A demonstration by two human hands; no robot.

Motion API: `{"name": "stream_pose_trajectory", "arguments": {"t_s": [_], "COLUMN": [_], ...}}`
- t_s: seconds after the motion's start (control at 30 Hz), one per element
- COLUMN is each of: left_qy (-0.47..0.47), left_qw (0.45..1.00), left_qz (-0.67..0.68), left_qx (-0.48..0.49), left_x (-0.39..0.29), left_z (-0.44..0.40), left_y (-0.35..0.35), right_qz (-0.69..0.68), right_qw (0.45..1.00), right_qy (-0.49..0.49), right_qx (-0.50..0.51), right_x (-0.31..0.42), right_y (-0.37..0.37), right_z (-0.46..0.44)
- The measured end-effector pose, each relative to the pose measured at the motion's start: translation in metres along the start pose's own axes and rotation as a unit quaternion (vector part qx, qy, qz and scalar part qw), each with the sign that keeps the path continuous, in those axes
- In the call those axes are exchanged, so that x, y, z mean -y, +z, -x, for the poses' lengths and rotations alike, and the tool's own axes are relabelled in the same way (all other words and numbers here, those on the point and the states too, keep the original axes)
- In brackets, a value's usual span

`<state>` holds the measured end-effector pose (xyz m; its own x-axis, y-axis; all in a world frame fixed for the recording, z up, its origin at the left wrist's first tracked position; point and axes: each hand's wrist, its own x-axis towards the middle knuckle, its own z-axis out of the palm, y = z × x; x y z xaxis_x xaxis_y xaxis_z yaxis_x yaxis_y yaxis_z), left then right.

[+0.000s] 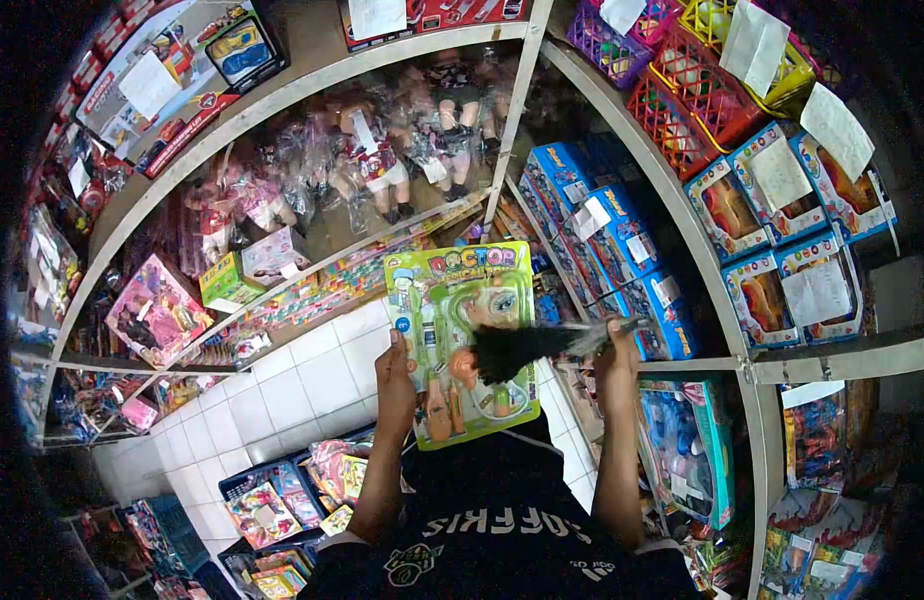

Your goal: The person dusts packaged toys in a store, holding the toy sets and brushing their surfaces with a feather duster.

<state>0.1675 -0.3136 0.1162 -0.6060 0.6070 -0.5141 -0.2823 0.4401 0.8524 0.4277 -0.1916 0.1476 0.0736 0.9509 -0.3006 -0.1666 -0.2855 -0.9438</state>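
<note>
A green and yellow toy package marked "DOCTOR" [432, 290] is held up in front of my chest, with plastic toy pieces behind its clear cover. My left hand [395, 372] grips its left edge, thumb on the front. On the right, my right hand [617, 365] is closed on the handle of a black feather-like duster [522, 350]. The duster's dark end lies across the front of the package and hides part of it; whether it touches the surface I cannot tell.
Wrapped dolls [382, 170] fill the shelf ahead. Blue boxes [622, 240] are stacked to the right, below coloured baskets [692, 80]. Metal shelf edges [717, 290] curve close on the right. A crate of toys [272, 510] stands on the tiled floor [282, 390] at lower left.
</note>
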Motion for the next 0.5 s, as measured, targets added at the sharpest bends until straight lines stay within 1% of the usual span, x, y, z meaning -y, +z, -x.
{"name": "stream_pose_trajectory", "arguments": {"t_s": [0.03,0.07,0.13,0.17,0.2,0.23,0.27,0.3,0.33,0.37,0.4,0.43,0.47,0.5], "left_qy": [0.000,-0.003,-0.008,0.007,0.021,0.018,0.042,0.068,0.067,0.049,0.031,0.030,0.033,0.036], "left_qw": [0.999,0.999,0.999,1.000,0.999,1.000,0.999,0.998,0.998,0.998,0.998,0.999,0.998,0.997], "left_qz": [-0.035,-0.031,-0.028,-0.002,0.022,0.018,0.010,0.003,0.000,0.024,0.048,0.043,0.054,0.064], "left_qx": [0.004,-0.009,-0.022,-0.006,0.010,0.010,0.009,0.009,0.010,0.006,0.003,0.006,0.001,-0.005], "left_x": [-0.003,-0.006,-0.009,-0.005,-0.003,-0.002,-0.003,-0.004,0.002,0.013,0.007,0.002,-0.003,-0.011], "left_z": [0.002,0.007,0.008,0.003,0.001,0.001,0.002,0.001,-0.004,-0.013,-0.014,-0.011,-0.005,0.000], "left_y": [0.000,0.003,0.006,0.005,0.004,0.003,0.002,0.002,0.001,0.000,0.002,0.005,0.008,0.011], "right_qz": [-0.011,-0.008,-0.098,-0.098,-0.032,0.034,0.031,0.063,0.095,0.119,0.083,0.047,0.035,-0.032], "right_qw": [0.998,0.998,0.995,0.995,0.998,0.995,0.993,0.989,0.983,0.981,0.987,0.992,0.996,0.998], "right_qy": [-0.035,-0.033,0.003,0.005,0.028,0.052,0.038,0.033,0.026,-0.002,0.001,0.003,-0.023,-0.025], "right_qx": [-0.045,-0.046,0.014,0.013,0.048,0.081,0.104,0.128,0.152,0.153,0.135,0.115,0.074,0.042], "right_x": [-0.019,-0.023,-0.023,-0.022,-0.022,-0.024,-0.036,-0.040,-0.043,-0.046,-0.045,-0.043,-0.038,-0.041], "right_y": [-0.005,-0.011,-0.011,-0.011,-0.012,-0.014,-0.019,-0.021,-0.023,-0.023,-0.022,-0.020,-0.018,-0.018], "right_z": [-0.009,-0.010,-0.007,-0.004,0.002,0.009,0.011,0.012,0.012,0.014,0.017,0.020,0.017,0.014]}}
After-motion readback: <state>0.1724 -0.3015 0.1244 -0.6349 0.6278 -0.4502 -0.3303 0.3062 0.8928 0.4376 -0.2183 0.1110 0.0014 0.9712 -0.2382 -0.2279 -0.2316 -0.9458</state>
